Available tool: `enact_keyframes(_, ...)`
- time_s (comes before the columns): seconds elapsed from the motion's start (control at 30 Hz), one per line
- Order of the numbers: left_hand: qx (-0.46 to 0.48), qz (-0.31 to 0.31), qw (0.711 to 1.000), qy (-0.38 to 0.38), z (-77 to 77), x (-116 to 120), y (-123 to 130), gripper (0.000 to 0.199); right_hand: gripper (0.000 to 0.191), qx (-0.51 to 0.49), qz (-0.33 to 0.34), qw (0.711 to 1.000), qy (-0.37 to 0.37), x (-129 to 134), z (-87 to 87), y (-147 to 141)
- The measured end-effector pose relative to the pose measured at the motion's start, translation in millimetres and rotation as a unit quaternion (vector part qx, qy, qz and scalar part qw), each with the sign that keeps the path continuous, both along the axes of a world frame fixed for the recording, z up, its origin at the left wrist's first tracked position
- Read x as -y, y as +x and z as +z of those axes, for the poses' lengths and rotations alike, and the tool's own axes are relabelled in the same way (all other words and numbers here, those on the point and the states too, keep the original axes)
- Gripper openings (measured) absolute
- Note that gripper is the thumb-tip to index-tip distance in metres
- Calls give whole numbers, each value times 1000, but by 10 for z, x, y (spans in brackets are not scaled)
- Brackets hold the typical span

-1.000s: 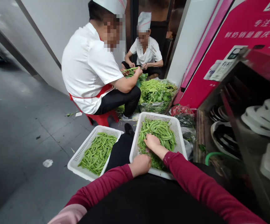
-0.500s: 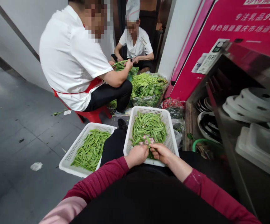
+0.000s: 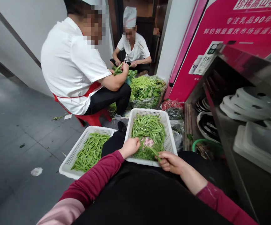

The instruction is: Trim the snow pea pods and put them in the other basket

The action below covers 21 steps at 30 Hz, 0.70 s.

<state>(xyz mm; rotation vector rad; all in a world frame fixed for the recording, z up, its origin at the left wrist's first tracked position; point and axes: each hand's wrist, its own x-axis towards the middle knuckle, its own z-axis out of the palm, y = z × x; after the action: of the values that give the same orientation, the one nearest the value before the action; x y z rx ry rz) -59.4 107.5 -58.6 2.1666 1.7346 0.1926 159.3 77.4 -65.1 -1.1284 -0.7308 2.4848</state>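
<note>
My right hand [image 3: 173, 162] pinches a green pea pod [image 3: 155, 153] over the near right part of a white perforated basket [image 3: 170, 132] on my lap. My left hand [image 3: 130, 147] is closed above the basket's left side. Its fingertips are partly hidden, and I cannot make out anything in them. Whole pea pods [image 3: 148, 126] fill the far part of this basket. Thin green trimmings [image 3: 146, 153] lie in its near part. Between the two piles a patch of red-and-white patterned lining [image 3: 148, 142] shows. A second white basket [image 3: 66, 165], to my left, holds many pods [image 3: 92, 153].
A co-worker in white [image 3: 72, 62] sits ahead on a red stool [image 3: 94, 119], handling green stems. Another person [image 3: 134, 47] crouches behind a bag of leafy greens [image 3: 147, 90]. At right stand a metal shelf with white dishes [image 3: 248, 104] and a green-rimmed bin [image 3: 197, 143].
My hands have moved apart. The left went left and slightly up; the right went right and down with a pod in its fingers. More of the trimmings now shows between them.
</note>
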Motion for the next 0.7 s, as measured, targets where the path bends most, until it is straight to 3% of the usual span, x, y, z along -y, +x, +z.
enact_keyframes(0.1,6,-117,990,74,81,120,95,41,24,12,2,1000,11,41,-25,41)
enact_keyframes(0.17,-22,-189,978,87,132,185,170,38,20,29,22,998,41,26,-40,44)
enact_keyframes(0.23,-60,-239,967,67,161,193,208,27,16,85,70,987,120,-20,-31,32)
enact_keyframes(0.27,-73,-256,962,56,167,177,212,24,15,136,96,968,190,-53,-12,20)
enact_keyframes(0.3,-77,-272,958,41,170,153,206,22,16,195,123,934,274,-91,19,4)
enact_keyframes(0.4,-39,-308,950,-26,170,76,157,13,17,315,211,774,507,-211,167,-58)
enact_keyframes(0.43,-3,-310,949,-58,168,58,137,12,17,316,242,735,549,-244,218,-81)
enact_keyframes(0.47,48,-301,948,-95,163,46,118,15,16,300,267,715,572,-267,257,-107)
enact_keyframes(0.5,115,-277,945,-133,152,40,102,19,15,273,279,715,580,-281,277,-136)
enact_keyframes(0.57,271,-194,922,-199,107,42,86,30,17,216,241,756,569,-279,237,-211)
enact_keyframes(0.63,395,-81,888,-218,31,63,94,40,21,181,132,810,542,-268,93,-308)
enact_keyframes(0.7,422,4,885,-194,-58,99,112,41,22,187,-14,842,507,-300,-104,-397)
